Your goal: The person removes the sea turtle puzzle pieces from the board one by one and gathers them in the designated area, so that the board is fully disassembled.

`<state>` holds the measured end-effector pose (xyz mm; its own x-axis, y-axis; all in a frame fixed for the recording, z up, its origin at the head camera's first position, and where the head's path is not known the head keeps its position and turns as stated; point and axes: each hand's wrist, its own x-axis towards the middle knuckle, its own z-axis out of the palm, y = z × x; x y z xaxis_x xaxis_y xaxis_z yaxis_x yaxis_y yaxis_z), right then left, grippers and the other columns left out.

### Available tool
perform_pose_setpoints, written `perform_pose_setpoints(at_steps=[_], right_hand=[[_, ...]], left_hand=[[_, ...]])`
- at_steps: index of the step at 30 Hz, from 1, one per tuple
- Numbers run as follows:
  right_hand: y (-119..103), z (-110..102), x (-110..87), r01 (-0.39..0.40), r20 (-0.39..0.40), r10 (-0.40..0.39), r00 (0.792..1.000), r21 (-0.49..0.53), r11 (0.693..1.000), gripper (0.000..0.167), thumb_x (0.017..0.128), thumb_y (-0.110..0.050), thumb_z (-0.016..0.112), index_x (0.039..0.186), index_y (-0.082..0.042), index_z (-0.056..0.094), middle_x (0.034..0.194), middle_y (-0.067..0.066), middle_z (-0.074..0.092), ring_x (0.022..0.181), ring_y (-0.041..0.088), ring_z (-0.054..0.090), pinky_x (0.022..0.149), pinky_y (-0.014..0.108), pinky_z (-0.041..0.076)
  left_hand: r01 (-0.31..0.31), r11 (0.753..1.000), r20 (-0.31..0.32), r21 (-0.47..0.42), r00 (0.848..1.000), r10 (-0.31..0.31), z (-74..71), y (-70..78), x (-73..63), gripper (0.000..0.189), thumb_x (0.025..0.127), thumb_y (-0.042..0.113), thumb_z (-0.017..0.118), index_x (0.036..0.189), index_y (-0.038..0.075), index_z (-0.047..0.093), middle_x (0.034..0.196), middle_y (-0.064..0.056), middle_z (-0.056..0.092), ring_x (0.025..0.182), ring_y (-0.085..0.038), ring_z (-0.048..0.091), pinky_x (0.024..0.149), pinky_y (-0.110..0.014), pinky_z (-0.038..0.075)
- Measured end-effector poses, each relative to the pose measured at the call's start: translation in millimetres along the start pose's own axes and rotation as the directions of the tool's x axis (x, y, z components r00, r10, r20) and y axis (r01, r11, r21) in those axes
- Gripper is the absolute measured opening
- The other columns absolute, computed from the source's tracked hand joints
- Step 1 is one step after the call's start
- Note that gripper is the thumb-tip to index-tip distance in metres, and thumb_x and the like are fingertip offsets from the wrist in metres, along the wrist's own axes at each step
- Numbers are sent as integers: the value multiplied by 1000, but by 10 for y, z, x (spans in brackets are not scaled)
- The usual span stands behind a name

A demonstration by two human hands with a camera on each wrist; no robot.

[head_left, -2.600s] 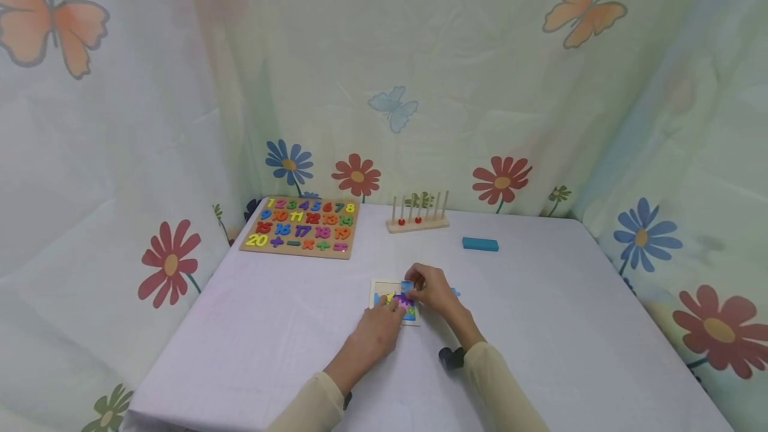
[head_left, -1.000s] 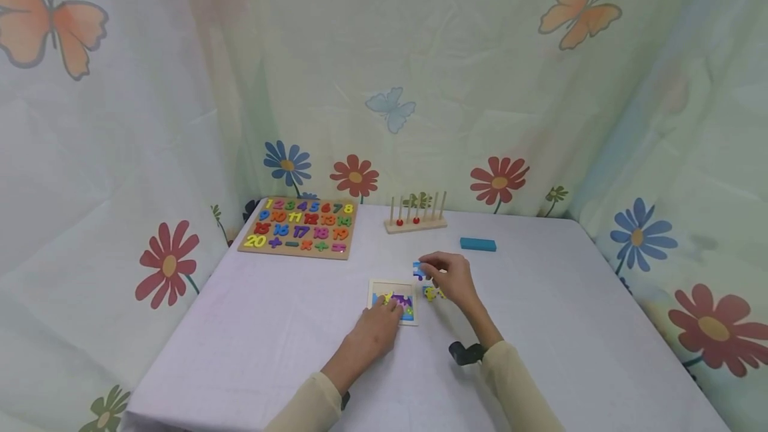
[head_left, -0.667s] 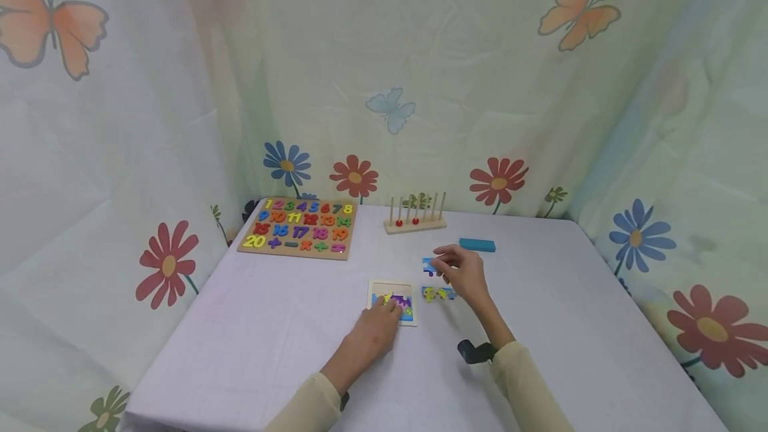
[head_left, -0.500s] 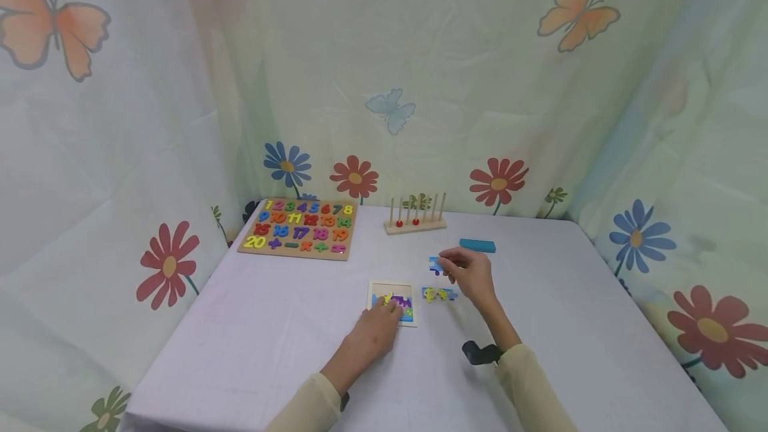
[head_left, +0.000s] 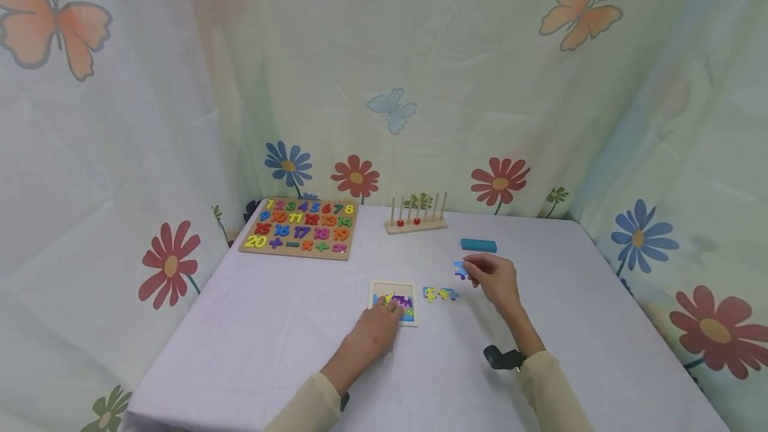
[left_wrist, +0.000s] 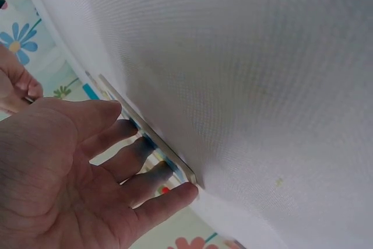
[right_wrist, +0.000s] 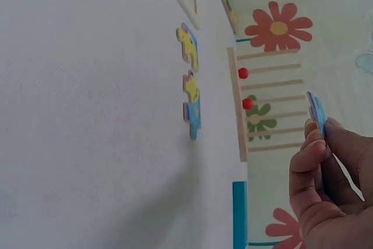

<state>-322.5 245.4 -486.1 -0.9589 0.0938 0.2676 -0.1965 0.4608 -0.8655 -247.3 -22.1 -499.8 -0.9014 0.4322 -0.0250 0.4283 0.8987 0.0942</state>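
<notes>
In the head view, a small wooden puzzle frame (head_left: 393, 283) lies mid-table, its lower part filled with blue, yellow and purple pieces. My left hand (head_left: 375, 332) rests over its near side, fingertips on the pieces and fairly straight. The left wrist view shows thumb and little finger along the edge of the frame (left_wrist: 152, 134). Raised to the right, my right hand (head_left: 495, 279) pinches a blue and purple puzzle piece (head_left: 460, 269) between thumb and fingers. Loose puzzle pieces (right_wrist: 189, 46), yellow and blue, lie on the cloth between frame and right hand.
A wooden number board (head_left: 300, 229) lies at the back left. A peg stand (head_left: 416, 226) with two red beads stands at the back middle. To its right lies a teal block (head_left: 479, 245). Flowered curtains (head_left: 336, 52) enclose the table (head_left: 270, 352).
My right hand has moved from the puzzle frame up and to the right with the puzzle piece, uncovering the loose pieces. The left hand has stayed on the frame.
</notes>
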Motion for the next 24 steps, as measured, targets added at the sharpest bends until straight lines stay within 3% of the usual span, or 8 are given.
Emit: perform_pose_setpoints(at_steps=[24], right_hand=[[387, 11, -70, -184, 53, 196, 979, -168, 968, 17, 102, -6, 74, 114, 5, 77, 102, 20, 74, 77, 22, 64, 63, 18, 54]], left_hand=[[-10, 1000, -9, -17, 1000, 10, 10, -13, 13, 39, 109, 11, 59, 148, 9, 64, 156, -10, 60, 148, -33, 54, 108, -50, 57]])
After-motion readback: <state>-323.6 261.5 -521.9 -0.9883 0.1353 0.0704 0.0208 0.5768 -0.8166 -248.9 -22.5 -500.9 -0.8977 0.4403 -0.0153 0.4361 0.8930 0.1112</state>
